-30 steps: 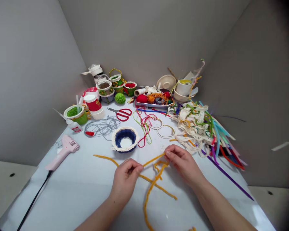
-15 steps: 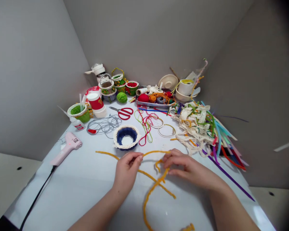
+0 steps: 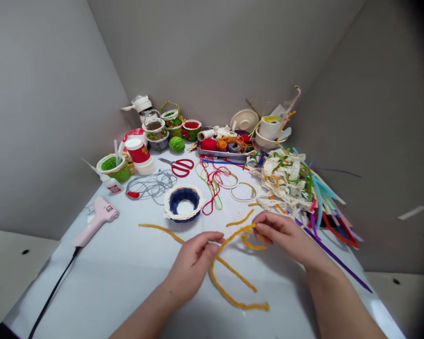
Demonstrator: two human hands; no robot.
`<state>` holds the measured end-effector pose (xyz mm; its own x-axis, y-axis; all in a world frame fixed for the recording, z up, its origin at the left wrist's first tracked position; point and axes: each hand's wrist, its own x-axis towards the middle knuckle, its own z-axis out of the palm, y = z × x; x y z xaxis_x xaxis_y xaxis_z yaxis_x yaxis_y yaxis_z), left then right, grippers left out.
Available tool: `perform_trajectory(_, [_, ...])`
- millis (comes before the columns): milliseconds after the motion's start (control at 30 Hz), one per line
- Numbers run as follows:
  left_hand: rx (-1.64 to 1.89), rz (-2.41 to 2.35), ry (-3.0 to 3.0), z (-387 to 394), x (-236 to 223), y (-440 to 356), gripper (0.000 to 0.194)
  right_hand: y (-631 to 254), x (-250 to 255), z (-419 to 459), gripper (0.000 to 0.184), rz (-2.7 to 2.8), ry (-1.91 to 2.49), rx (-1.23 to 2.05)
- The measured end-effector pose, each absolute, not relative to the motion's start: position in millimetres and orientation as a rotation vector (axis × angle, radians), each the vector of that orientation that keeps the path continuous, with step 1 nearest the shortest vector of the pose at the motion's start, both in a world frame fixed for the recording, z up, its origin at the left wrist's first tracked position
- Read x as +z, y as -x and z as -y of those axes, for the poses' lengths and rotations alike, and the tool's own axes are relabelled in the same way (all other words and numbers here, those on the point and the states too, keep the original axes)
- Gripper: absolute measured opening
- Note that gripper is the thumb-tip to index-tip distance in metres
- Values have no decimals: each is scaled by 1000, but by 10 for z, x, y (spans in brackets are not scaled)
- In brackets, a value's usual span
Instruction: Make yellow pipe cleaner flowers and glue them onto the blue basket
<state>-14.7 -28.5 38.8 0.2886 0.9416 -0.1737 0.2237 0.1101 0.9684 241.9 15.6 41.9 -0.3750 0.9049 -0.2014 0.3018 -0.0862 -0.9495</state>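
My right hand [image 3: 281,233] pinches a long mustard-yellow pipe cleaner [image 3: 217,278] near one end. A curled part hangs below those fingers, and the rest bows down to the left and ends low at the right. My left hand [image 3: 196,259] has thumb and fingers apart at the tips, right beside the bow of the strand; whether it touches is unclear. Under the left hand lies another yellow strand [image 3: 159,227], partly hidden by it. A short yellow piece [image 3: 240,219] rests on the table just beyond my hands. Behind sits a navy bowl with a cream lace rim [image 3: 183,221].
At left are a pink glue gun [image 3: 95,221], a glue bottle [image 3: 111,183] and red-handled scissors [image 3: 182,167]. A tray of yarn [image 3: 229,153] and small baskets [image 3: 191,132] stand behind. Lace and colored strips [image 3: 286,183] heap at right. Two hoops [image 3: 243,198] lie mid-table.
My left hand has let go of the short yellow piece, which now lies on the table. My right hand has drawn up the long pipe cleaner, and its lower end has risen into view.
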Motion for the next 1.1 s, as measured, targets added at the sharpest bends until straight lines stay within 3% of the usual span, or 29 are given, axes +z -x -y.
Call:
perform_trajectory(267, [751,-1031,-880,243,338,65,28,-2340,348,-152,25,1273,1202,1769])
perform_trajectory(467, [786,-1019,-677,306,309,266,35,-2475,402,-202,44,1073,1069,1821])
perform_trajectory(767, [528,-1369,-1095,499,367,814,48,-2722,488,-141,25,1005,1135,1807])
perform_trajectory(933, [340,-1355,-1349,661,370,1011,44,-2776,518,-74,25,1144,1183,1698])
perform_trajectory(1100, [294,-1425,-1343,786,273,1297,42,-3045,633,-18,20,893,1051,1262])
